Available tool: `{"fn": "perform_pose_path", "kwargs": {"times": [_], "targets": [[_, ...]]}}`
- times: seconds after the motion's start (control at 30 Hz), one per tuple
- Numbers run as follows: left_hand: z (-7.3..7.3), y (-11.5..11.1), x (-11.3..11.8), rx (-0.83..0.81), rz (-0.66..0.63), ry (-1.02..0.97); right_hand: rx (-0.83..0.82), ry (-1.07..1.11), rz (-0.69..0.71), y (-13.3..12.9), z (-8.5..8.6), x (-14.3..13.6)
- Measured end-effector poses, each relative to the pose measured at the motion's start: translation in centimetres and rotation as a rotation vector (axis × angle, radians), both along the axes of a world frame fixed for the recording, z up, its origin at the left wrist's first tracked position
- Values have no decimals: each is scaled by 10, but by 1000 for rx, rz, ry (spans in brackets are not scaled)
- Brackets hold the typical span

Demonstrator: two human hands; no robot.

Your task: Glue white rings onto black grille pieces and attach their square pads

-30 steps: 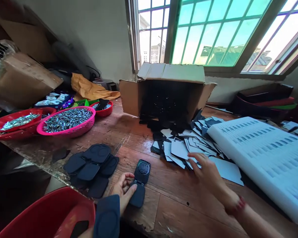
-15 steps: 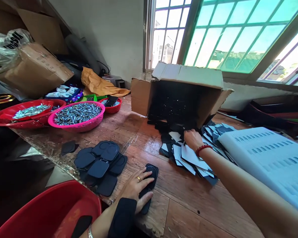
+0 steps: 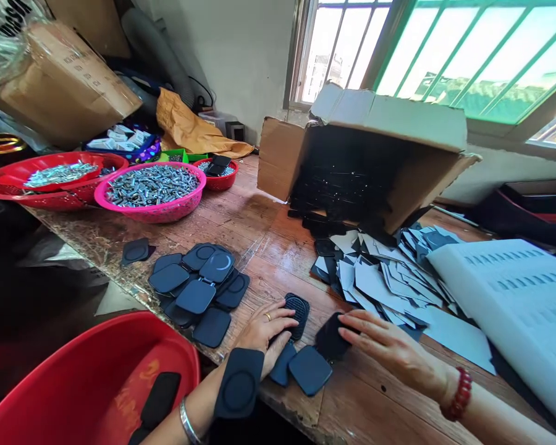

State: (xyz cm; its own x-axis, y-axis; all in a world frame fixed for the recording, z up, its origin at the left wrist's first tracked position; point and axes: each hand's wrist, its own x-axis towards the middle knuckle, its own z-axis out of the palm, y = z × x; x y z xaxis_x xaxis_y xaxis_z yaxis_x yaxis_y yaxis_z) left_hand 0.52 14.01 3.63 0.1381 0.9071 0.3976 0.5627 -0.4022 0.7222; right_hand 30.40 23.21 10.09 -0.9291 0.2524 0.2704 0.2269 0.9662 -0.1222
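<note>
My left hand (image 3: 265,330) lies with outstretched fingers across a black pad with ringed grooves (image 3: 298,312). Another square black pad with a circle on it (image 3: 239,384) rests over my left wrist, above a silver bangle. My right hand (image 3: 393,346) grips the edge of a hinged folding pad (image 3: 332,337), black and square-panelled, tilted on the table; its thumb is hidden. Beside it, a square panel (image 3: 310,369) appears joined to that pad. A heap of similar black folding pads (image 3: 195,295) lies left of my left hand.
A cardboard box (image 3: 389,117) on its side spills black pieces. White and black sheets (image 3: 384,278) spread before it, beside a white foam block (image 3: 519,290). A pink basket of metal pins (image 3: 151,213) stands at left; a red tub (image 3: 97,371) sits below the table edge.
My right hand has come from the box mouth toward me, bringing a black folding pad beside my left hand. My left hand stays on its pad. The view has shifted.
</note>
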Motion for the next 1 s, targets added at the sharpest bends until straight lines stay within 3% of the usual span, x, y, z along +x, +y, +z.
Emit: {"fn": "perform_pose_path", "kwargs": {"times": [0.1,0.2,0.27,0.33,0.43,0.53,0.63,0.77,0.9,1.0], "targets": [[1,-1,0,-1,-7,-7,19,-85,30,-4,-6,-11],[2,-3,1,-10,10,-12,52,-149,3,12,7,-41],[3,-4,2,-11,22,-14,73,-185,-202,34,20,-67],[5,-4,3,-8,20,-16,75,-289,-610,61,30,-95],[6,-5,4,-6,21,-20,72,-313,-878,99,32,-130],[5,-5,4,1,38,-27,22,-334,-996,120,26,-153],[4,-6,3,-14,21,-20,-44,-351,-998,118,28,-164],[5,-5,1,-29,5,-29,-81,-295,-979,89,48,-145],[5,-5,0,-24,-3,-10,-189,-177,-972,41,64,-82],[4,-4,-1,-15,1,4,-669,168,-886,-7,55,-26]]}}
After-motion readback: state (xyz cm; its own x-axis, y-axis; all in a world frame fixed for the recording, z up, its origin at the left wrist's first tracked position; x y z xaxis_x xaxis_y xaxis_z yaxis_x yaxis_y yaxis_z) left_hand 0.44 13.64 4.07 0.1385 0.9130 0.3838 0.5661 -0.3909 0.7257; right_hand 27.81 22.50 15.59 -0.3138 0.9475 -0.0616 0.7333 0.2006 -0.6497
